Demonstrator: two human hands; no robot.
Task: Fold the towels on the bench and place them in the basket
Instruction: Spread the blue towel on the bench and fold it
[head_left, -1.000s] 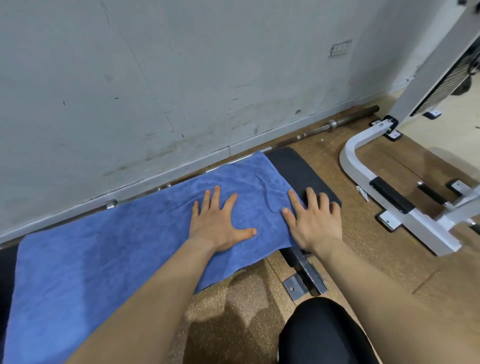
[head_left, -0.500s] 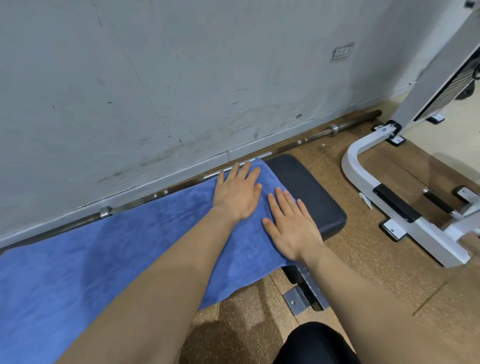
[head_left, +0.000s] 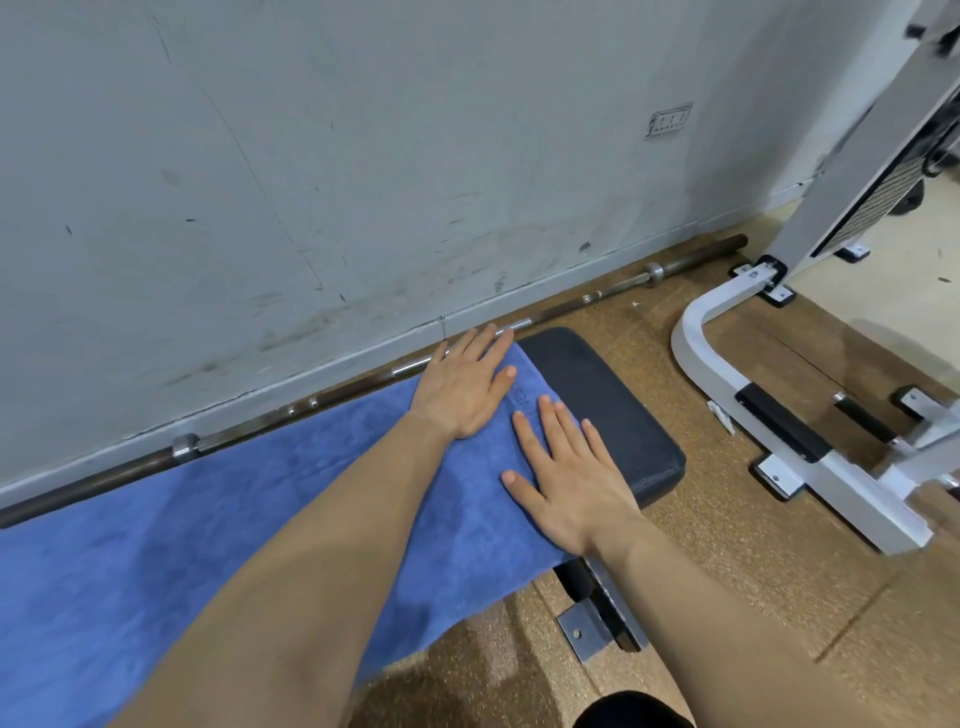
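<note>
Across the blue towel (head_left: 260, 519), spread along the black bench (head_left: 597, 405) from lower left to centre frame, the left hand (head_left: 462, 387) has slid to the far corner and the right hand (head_left: 566, 478) lies just below, both flat, fingers straight, probably smoothing before folding.

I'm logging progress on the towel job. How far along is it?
Early. Done: the blue towel lies spread flat along the bench. In hand: the left hand and right hand press flat on its right end, apparently smoothing it. Left: no fold shows yet, and no basket is in view, so all the folding and placing remains.
</note>
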